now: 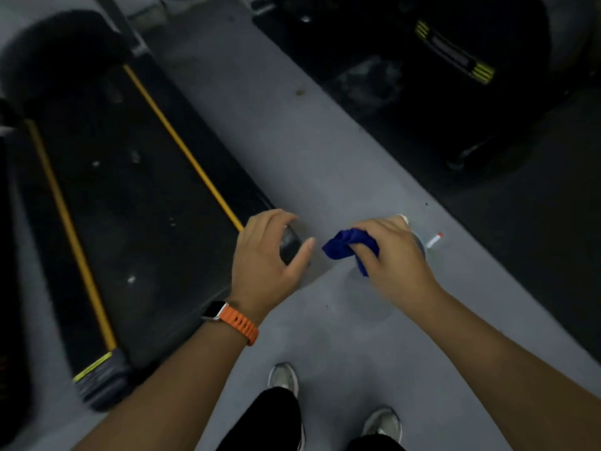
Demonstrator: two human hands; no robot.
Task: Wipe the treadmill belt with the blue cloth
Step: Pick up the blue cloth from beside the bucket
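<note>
The treadmill belt (130, 190) is black, runs along the left between two yellow stripes, and has pale specks on it. My right hand (396, 258) grips a bunched blue cloth (344, 247) over the grey floor, to the right of the treadmill's rear corner. My left hand (263, 258) hovers above that corner with its fingers loosely curved and holds nothing. An orange-strapped watch is on my left wrist. Neither the cloth nor either hand touches the belt.
A clear spray bottle with a white and red nozzle (434, 239) peeks out behind my right hand; whether that hand holds it I cannot tell. A second dark machine (455, 56) stands at the upper right. My shoes (283, 377) stand on the grey floor (292, 141).
</note>
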